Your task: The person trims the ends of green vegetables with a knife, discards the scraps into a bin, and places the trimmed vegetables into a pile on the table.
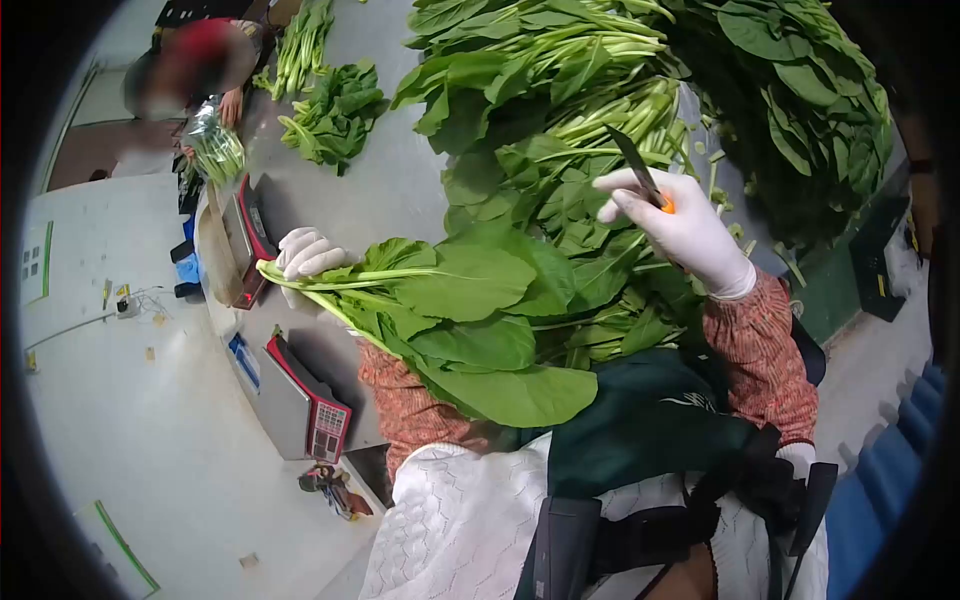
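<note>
My left hand (314, 256), in a white glove, is closed around the pale stems of a bunch of leafy greens (465, 285). Its broad leaves spread to the right across the front of my body. In my right hand (690, 228), also gloved, is a knife (637, 165) with a dark blade and an orange part at the grip. The blade points up and left, apart from the held bunch. Beneath and beyond both hands lies a large heap of similar leafy greens (575, 190) on the metal table (385, 45).
Another tall pile of greens (800, 110) stands at the right. Two red-edged scales (310, 400) sit along the table's left side. Smaller bunches (335, 115) lie at the far left, where another person's hand (232, 107) is by a bagged bunch (215, 145). Cut scraps litter the right.
</note>
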`<state>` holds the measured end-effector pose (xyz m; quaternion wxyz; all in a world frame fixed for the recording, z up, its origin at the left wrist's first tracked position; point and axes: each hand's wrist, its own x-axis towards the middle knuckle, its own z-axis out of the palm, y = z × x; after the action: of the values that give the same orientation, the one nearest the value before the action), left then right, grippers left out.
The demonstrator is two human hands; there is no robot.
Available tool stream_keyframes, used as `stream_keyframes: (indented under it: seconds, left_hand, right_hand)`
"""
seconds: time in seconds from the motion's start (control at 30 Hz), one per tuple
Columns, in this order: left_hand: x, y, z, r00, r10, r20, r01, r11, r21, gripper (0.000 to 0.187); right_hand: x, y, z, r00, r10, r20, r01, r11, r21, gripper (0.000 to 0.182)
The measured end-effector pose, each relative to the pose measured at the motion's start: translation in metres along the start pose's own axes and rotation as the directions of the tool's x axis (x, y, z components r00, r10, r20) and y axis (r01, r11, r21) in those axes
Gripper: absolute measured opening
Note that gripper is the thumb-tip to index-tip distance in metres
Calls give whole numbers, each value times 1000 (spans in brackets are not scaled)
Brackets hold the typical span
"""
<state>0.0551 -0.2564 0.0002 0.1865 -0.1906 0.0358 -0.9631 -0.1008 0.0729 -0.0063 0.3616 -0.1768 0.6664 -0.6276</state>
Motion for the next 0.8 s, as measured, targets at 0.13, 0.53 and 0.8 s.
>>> stream_keyframes:
  seconds: [0.13,0.53,0.8]
  left_hand:
    - [-7,22,-2,999,8,-37,-6,999,50,38]
    - [25,186,-42,499,562,-660,246,639,729,20]
    - [169,354,-30,388,666,-637,388,508,769,57]
  right_hand:
    - [-7,14,-4,993,105,-47,-105,994,-2,25]
    - [-43,70,-37,893,311,-325,-296,950,96,26]
    - [-50,81,-35,827,379,-415,-342,925,165,24]
